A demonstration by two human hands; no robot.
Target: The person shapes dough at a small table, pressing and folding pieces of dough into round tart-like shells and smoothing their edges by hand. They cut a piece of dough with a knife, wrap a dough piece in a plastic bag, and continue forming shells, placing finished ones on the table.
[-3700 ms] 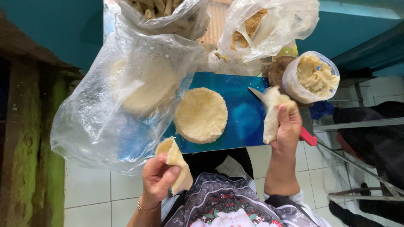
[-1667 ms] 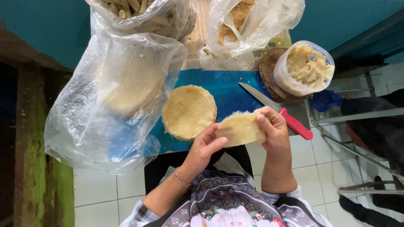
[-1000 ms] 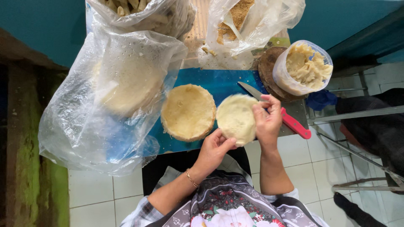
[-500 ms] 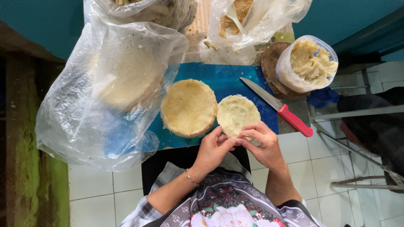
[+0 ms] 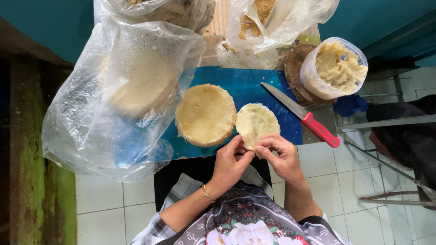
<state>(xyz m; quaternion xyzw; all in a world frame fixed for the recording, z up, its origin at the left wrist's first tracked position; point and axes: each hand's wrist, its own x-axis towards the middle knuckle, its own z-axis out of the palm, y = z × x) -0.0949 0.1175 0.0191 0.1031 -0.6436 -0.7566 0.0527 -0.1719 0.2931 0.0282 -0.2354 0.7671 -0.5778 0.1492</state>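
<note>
Left hand (image 5: 230, 164) and right hand (image 5: 282, 156) both pinching near edge of thin dough round (image 5: 257, 124), flat on blue board (image 5: 254, 86) beside dough stack (image 5: 205, 114); red-handled knife (image 5: 303, 115) lying just right.

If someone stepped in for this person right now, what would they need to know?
Left hand and right hand: both pinch the near edge of a small dough round lying open on the blue board.
Beside it on the board: a stack of dough rounds.
Red-handled knife: on the board's right edge, untouched.
Tub of pale filling: beyond the knife.
Done: one round laid out flat.
Left: the round has no filling on it yet and isn't folded.
</note>
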